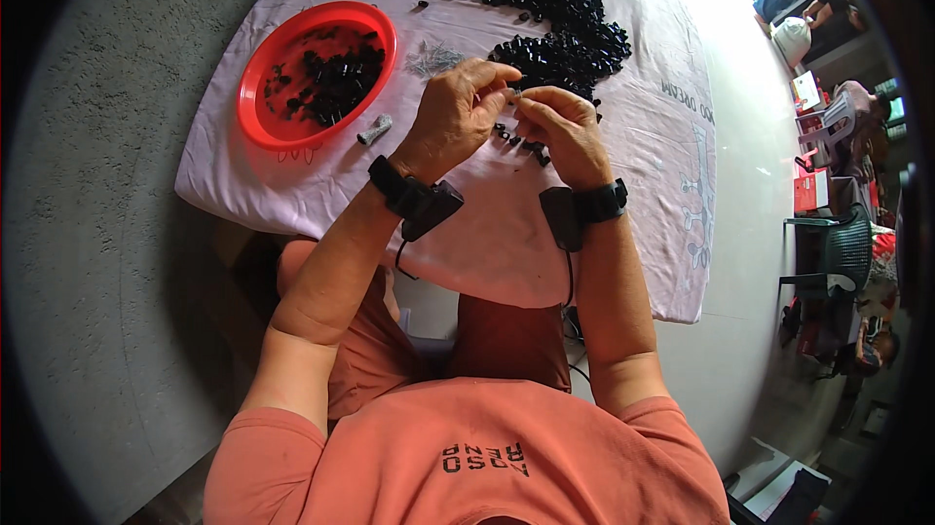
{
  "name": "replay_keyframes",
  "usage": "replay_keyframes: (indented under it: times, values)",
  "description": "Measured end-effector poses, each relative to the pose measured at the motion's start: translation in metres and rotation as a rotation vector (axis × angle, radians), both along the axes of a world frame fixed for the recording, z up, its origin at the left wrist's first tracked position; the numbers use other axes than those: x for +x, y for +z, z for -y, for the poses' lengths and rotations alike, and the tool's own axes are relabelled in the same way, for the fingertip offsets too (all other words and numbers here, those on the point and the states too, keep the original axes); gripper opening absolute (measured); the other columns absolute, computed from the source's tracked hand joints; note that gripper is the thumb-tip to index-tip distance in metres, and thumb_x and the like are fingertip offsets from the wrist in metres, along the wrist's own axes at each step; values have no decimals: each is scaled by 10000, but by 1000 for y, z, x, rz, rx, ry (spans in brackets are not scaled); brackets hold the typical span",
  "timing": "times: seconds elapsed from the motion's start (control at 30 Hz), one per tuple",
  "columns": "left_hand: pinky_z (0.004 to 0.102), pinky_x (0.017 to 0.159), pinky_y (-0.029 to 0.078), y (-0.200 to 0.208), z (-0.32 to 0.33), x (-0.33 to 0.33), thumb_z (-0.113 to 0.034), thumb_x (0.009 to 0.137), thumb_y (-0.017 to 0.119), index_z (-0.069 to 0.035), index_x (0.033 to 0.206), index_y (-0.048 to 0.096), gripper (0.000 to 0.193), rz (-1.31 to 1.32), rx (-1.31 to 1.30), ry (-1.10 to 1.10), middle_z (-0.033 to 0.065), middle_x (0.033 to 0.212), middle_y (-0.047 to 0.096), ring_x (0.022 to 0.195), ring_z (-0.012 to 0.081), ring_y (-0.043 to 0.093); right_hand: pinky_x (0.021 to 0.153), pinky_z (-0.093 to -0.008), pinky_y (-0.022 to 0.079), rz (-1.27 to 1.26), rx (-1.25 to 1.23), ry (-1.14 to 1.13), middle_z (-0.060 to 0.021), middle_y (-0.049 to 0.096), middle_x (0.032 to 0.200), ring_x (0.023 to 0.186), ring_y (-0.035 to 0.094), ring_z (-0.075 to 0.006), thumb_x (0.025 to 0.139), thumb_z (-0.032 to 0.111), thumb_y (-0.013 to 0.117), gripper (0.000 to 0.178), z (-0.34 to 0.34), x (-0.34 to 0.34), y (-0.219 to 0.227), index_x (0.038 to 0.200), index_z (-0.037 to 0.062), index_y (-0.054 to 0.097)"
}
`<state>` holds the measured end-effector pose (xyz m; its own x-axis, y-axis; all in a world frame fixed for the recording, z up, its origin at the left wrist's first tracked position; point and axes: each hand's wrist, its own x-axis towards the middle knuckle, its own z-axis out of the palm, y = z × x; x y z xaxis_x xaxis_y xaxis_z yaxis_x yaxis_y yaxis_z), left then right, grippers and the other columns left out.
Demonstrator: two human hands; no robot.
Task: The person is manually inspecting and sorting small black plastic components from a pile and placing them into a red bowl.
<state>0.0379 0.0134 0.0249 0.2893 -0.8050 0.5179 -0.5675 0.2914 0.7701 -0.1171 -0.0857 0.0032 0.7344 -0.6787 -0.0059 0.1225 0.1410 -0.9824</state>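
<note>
My left hand (456, 114) and my right hand (570, 133) meet over the cloth-covered table, fingertips pinched close together. Something tiny shows between them, too small to name. Just beyond the hands spreads a large heap of small shiny black pieces (570, 48), with a few loose ones beside my right hand's fingers. A little pile of thin, pale, pin-like pieces (433, 59) lies beyond my left hand. To the left stands a red basin (250, 101) holding more of the black pieces. Between it and my left wrist rests a small greyish cylindrical object (374, 130).
A pale pink cloth (643, 262) covers the table, its near edge above my knees. A grey wall (107, 184) rises on the left. Across the floor at right are a green chair (845, 241), a pale chair (833, 121) and other people among assorted belongings.
</note>
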Motion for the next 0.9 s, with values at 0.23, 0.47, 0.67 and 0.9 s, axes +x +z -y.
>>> replay_keyframes:
  times: [0.23,0.47,0.67,0.9]
  values:
    - [326,640,512,0,-1,2,15,834,635,-22,899,669,82,52,12,22,98,826,649,727,228,653,673,-224,536,21,46,42,-43,696,872,710,643,-88,962,113,616,159,-5,4,1,1040,3,700]
    - [283,631,483,-2,-1,6,-12,862,661,-29,924,666,64,104,17,33,66,841,643,722,170,619,727,-254,573,74,159,67,-85,710,939,761,680,-115,975,98,593,192,-3,3,0,1108,-14,674]
    - [373,652,507,0,-1,2,23,818,630,-27,860,644,67,127,-24,40,114,803,617,736,295,638,716,-252,580,64,118,49,-83,715,933,753,688,-119,975,89,590,184,-4,4,-2,1103,-14,674]
    - [380,646,501,-1,-1,0,10,828,640,-14,860,648,41,245,-83,51,124,806,612,728,303,631,693,-252,575,15,16,37,-70,715,884,750,688,-115,960,104,621,164,-6,5,-1,1056,-8,692]
